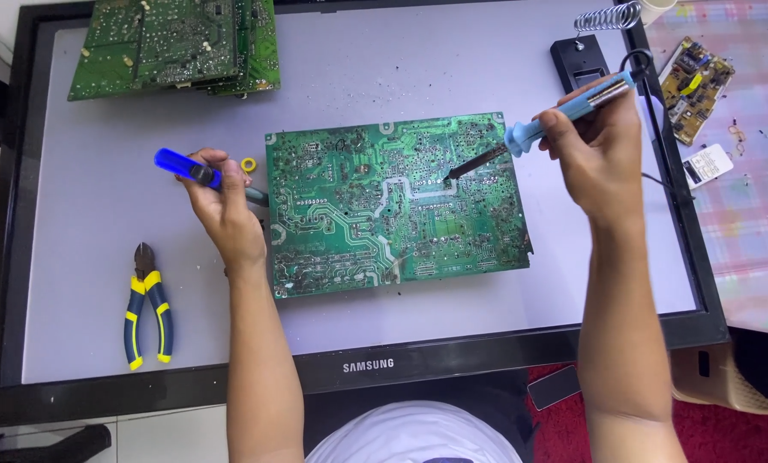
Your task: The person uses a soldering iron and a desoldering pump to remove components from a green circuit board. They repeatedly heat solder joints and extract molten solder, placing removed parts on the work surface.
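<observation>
My right hand grips a soldering iron, its tip touching the green circuit board. Left of the board, my left hand is closed around a blue-handled tool, pliers lying farther left.

Bright, even light (soft shadows), sharp throughout.

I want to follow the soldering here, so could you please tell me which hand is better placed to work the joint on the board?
Probably the right hand: its soldering iron already has its tip on the board. The left hand holds a blue tool off the board's left edge.
</observation>
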